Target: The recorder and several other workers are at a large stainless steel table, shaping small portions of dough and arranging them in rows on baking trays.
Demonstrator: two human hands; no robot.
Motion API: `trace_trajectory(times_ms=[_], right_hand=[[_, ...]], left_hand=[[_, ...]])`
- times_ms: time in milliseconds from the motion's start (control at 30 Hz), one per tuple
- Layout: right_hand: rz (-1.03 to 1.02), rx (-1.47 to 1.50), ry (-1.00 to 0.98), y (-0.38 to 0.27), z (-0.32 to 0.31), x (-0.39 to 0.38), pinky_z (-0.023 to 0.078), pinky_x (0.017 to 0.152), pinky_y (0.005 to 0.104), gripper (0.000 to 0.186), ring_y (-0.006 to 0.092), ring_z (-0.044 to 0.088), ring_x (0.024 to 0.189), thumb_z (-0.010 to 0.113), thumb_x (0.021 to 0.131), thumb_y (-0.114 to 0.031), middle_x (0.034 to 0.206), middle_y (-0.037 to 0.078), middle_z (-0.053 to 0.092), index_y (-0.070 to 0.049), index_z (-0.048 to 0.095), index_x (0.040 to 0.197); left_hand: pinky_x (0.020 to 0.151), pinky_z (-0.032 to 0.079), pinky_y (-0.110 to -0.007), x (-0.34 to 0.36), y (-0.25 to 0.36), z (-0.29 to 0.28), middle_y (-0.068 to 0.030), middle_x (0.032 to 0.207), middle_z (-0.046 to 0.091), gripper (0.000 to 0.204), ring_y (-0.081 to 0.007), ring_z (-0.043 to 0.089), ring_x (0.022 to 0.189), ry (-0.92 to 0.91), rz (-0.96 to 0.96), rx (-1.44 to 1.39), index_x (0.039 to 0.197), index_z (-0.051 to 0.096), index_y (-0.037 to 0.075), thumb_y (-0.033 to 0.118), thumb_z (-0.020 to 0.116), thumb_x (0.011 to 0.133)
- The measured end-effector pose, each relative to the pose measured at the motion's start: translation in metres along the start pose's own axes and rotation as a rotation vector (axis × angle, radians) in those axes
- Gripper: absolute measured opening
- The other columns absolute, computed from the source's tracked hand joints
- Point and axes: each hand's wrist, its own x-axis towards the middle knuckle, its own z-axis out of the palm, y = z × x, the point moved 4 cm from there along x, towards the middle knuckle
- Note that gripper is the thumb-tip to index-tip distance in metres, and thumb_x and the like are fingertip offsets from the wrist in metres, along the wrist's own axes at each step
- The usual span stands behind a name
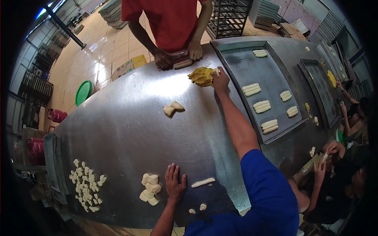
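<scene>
My left hand [175,183] lies flat on the steel table with its fingers stretched out. To its left is a cluster of dough pieces [151,179]; to its right lies a rolled strip of dough [203,182]. Two small dough bits [203,207] rest close to the near edge. My right hand [221,82] reaches far across, at the right side of a lump of yellow filling [201,77]. Its fingers are bent against the lump, around a small pale piece [215,72] that I cannot clearly make out.
A large tray [271,84] with dough rolls in groups stands on the right. Many small dough pieces [86,185] lie at the left. Two dough pieces [173,108] sit mid-table. Opposite, a person in red [169,23] handles dough; other people work at the right.
</scene>
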Motion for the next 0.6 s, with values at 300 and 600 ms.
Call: trace_trajectory(times_ms=[300,600], right_hand=[[0.107,0.322,0.143,0.008,-0.024,0.033,0.056,0.079,0.0373,0.068,0.0257,0.068,0.084,0.085,0.082,-0.03,0.095,0.014,0.071,-0.002,0.057,0.138],[0.59,1.227,-0.746,-0.151,-0.132,-0.138,0.041,0.054,0.0232,0.035,0.0051,0.048,0.059,0.058,0.106,-0.023,0.094,-0.001,0.06,-0.008,0.05,0.137]], left_hand=[[0.118,0.033,-0.05,0.004,0.011,0.007,-0.0173,0.152,0.05,0.05,-0.0374,0.042,0.145,0.018,0.026,-0.028,0.137,0.058,0.003,0.024,0.068,0.093],[0.115,0.038,-0.049,-0.012,-0.01,-0.006,-0.0204,0.144,0.056,0.053,-0.0394,0.047,0.14,0.061,-0.056,-0.165,0.136,0.059,0.002,0.031,0.071,0.093]])
